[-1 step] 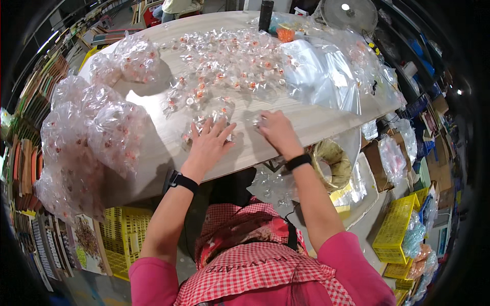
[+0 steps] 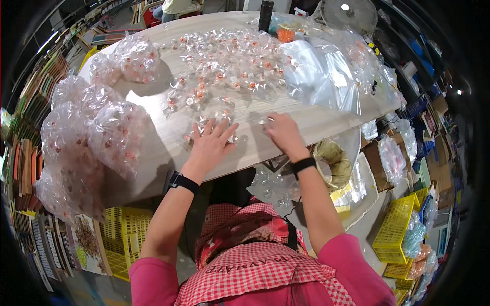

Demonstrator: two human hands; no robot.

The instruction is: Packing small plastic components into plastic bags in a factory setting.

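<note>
My left hand (image 2: 208, 148) lies with its fingers spread over a small cluster of clear-wrapped packets (image 2: 223, 108) with orange-red bits inside. Some of these packets are hidden under the palm. To the right, my right hand (image 2: 283, 131) is closed just above the table top, fingertips pinched at a small clear packet (image 2: 264, 122). Most of that packet is covered by the fingers. A broad spread of similar loose packets (image 2: 229, 56) covers the table beyond both hands.
Big filled clear bags (image 2: 112, 132) stand on the table's left side, with more bags (image 2: 135, 58) behind. Flat plastic bags (image 2: 321, 71) lie at the right. A dark cylinder (image 2: 265, 15) stands at the back. Yellow crates (image 2: 395, 229) sit low at the right.
My right hand has shifted slightly to the right with the small clear packet at its fingertips. The left hand has moved a little to the right over the cluster.
</note>
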